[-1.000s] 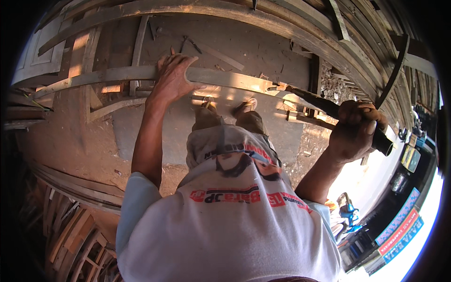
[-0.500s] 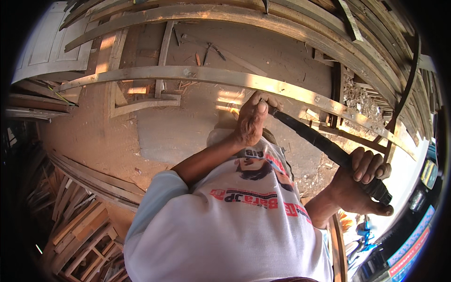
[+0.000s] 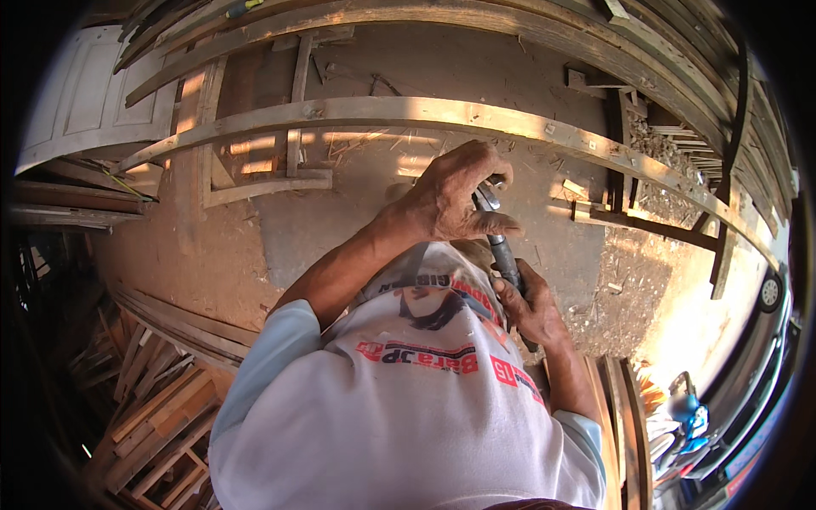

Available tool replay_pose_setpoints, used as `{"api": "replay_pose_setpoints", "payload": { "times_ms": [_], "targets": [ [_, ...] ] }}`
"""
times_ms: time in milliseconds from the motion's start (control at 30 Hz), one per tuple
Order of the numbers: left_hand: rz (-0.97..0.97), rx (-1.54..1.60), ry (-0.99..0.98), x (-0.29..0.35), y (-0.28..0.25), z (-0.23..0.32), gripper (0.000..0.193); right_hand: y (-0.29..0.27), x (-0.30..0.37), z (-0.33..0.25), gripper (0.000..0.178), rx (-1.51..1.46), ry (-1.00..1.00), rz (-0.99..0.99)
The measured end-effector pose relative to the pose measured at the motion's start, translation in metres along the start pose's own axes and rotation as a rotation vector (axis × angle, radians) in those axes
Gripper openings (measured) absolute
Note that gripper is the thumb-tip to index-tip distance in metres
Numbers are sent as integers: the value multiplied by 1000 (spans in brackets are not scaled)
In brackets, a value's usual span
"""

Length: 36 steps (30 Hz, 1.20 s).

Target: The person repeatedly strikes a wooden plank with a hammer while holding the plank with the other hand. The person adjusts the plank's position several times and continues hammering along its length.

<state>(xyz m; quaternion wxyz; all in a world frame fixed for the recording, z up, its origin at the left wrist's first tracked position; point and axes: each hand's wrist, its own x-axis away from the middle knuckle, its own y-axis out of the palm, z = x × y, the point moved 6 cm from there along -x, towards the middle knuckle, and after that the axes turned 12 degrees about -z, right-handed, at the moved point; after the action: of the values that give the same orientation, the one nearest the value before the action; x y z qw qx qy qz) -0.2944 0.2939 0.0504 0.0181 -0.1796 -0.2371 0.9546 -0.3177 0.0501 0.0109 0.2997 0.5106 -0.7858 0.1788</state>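
A long black-handled tool (image 3: 503,255) with a shiny metal end is held in front of my chest, tilted, the metal end uppermost. My left hand (image 3: 450,191) curls round that metal end, its thumb and fingers bent on either side; its palm side is partly hidden. Lower down, my right hand (image 3: 535,308) wraps the dark handle, and the handle's bottom shows just below the fingers, against my shirt. Ahead of both hands a long pale wooden beam (image 3: 382,109) runs across from left to right.
More long planks (image 3: 476,24) lie beyond the beam. A wooden frame (image 3: 268,189) stands at the left, near a white panelled door (image 3: 93,93). Scrap wood (image 3: 170,416) piles up at lower left. Upright boards (image 3: 625,408) and a car (image 3: 748,365) are at the right.
My right hand has come in from the far right toward my body, swinging the tool from slanting rightward to steeper. My left hand has tipped over, exposing the metal end.
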Motion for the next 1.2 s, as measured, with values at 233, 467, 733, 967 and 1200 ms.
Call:
{"api": "replay_pose_setpoints", "payload": {
  "times_ms": [233, 467, 733, 967, 1200],
  "targets": [
    [-57, -786, -258, 9, -82, -87, 94, 5, -2, -2, 46, 12, -68, 397],
    [-233, -704, -519, 33, -79, -162, 66, 25, 9, -100, 38, 22, -924, 647],
    [-260, -666, -496, 33, -71, -175, 59, 27, -65, -65, 56, 443, 146, 616],
    [-208, -636, -443, 34, -78, -168, 57, 63, -18, -163, 50, 239, -895, 836],
    [-239, -658, -462, 31, -77, -170, 56, 25, -79, -33, 48, 275, 148, 668]
  ]
}}
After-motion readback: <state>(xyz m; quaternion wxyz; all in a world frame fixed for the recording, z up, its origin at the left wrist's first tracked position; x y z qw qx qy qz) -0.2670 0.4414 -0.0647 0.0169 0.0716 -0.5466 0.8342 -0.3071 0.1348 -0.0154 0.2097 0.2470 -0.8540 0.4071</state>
